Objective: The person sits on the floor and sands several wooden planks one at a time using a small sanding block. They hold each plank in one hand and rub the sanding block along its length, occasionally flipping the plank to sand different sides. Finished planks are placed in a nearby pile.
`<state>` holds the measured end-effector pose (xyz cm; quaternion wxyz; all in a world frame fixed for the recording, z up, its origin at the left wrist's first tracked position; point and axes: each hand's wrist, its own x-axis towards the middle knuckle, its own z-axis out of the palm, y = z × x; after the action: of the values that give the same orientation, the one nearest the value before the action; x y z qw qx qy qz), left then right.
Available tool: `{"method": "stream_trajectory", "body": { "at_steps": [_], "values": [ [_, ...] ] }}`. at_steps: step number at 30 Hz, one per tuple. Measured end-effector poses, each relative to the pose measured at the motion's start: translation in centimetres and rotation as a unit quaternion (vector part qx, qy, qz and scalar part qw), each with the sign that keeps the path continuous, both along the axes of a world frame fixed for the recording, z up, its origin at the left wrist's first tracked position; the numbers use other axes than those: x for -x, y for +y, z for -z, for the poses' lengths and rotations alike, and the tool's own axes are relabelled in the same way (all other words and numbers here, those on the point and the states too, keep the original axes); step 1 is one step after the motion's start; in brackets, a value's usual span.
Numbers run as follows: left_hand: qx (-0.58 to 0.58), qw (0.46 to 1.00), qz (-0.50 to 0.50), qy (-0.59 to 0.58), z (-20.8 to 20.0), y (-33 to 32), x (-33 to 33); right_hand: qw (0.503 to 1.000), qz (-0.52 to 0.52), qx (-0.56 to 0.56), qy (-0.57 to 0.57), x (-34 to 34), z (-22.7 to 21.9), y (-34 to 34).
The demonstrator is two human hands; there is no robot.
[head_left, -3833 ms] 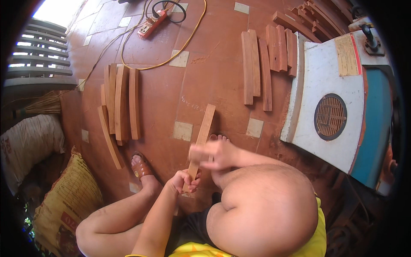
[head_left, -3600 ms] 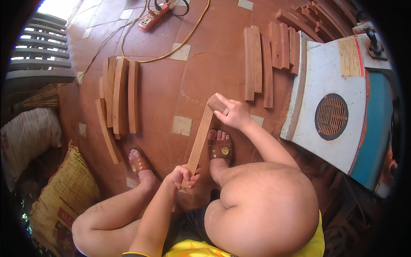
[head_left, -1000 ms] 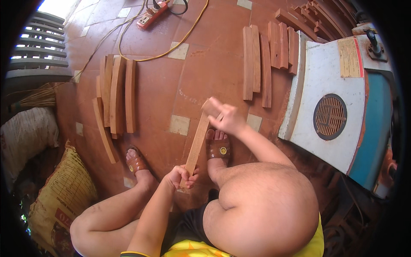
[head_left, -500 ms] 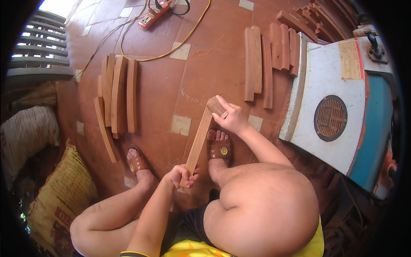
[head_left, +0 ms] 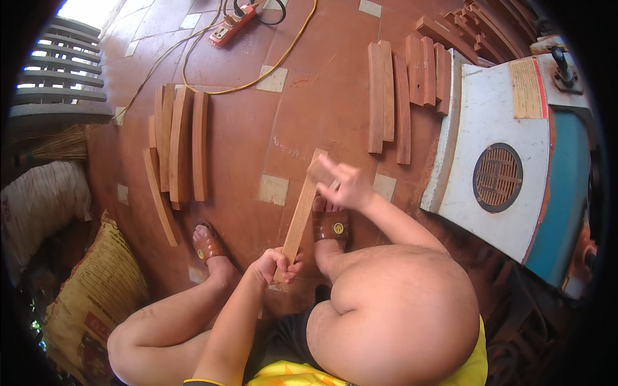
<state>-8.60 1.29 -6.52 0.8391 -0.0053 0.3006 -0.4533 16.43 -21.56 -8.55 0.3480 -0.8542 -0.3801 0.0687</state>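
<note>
My left hand (head_left: 277, 265) is closed around the near end of a slim, light-brown wooden strip (head_left: 300, 215), which slants up and away to the right between my feet. At the strip's far end my right hand (head_left: 353, 185) presses a small, brown, flat piece (head_left: 322, 171) against the wood; it looks like a folded sheet of sandpaper. Motion smears the fingers and the piece, so its exact kind is hard to make out. The thumb and fingers of this hand are bent about it.
Several wooden strips (head_left: 181, 148) lie on the tiled floor at left, more (head_left: 387, 93) at right. A white-and-blue machine casing (head_left: 486, 161) stands right. Sacks (head_left: 96, 283) lean at left. A power strip (head_left: 228, 27) with a yellow cable (head_left: 286, 61) lies at the far side.
My right hand and the small brown piece have shifted slightly down and right at the strip's far end, now blurred. My left hand keeps its hold; the whole view has moved a little.
</note>
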Motion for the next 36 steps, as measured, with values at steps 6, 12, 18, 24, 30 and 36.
{"method": "stream_trajectory", "body": {
  "at_steps": [6, 12, 18, 24, 30, 36],
  "values": [
    [-0.02, 1.0, 0.011, -0.002, 0.6, 0.3, 0.8, 0.979, -0.196, -0.039, 0.035, 5.1, -4.0, 0.5],
    [0.001, 1.0, -0.007, 0.003, -0.5, -0.5, -0.3, 0.999, 0.039, 0.003, -0.037, -1.3, 0.2, 0.0],
    [-0.013, 1.0, 0.009, 0.018, 0.4, 0.7, 0.5, 0.969, -0.236, -0.07, 0.03, 6.5, -4.7, 1.1],
    [-0.025, 1.0, 0.011, 0.004, -0.4, -0.1, -0.1, 0.993, 0.101, 0.057, 0.019, -3.5, 1.1, -0.7],
    [-0.152, 0.987, 0.001, -0.045, -1.7, -0.2, -1.5, 0.994, -0.104, -0.024, -0.015, 3.1, -4.6, 1.2],
    [-0.559, 0.808, -0.093, -0.159, -6.1, -1.8, -8.6, 0.982, 0.095, -0.158, 0.049, 4.5, -4.0, -1.0]
  ]
}}
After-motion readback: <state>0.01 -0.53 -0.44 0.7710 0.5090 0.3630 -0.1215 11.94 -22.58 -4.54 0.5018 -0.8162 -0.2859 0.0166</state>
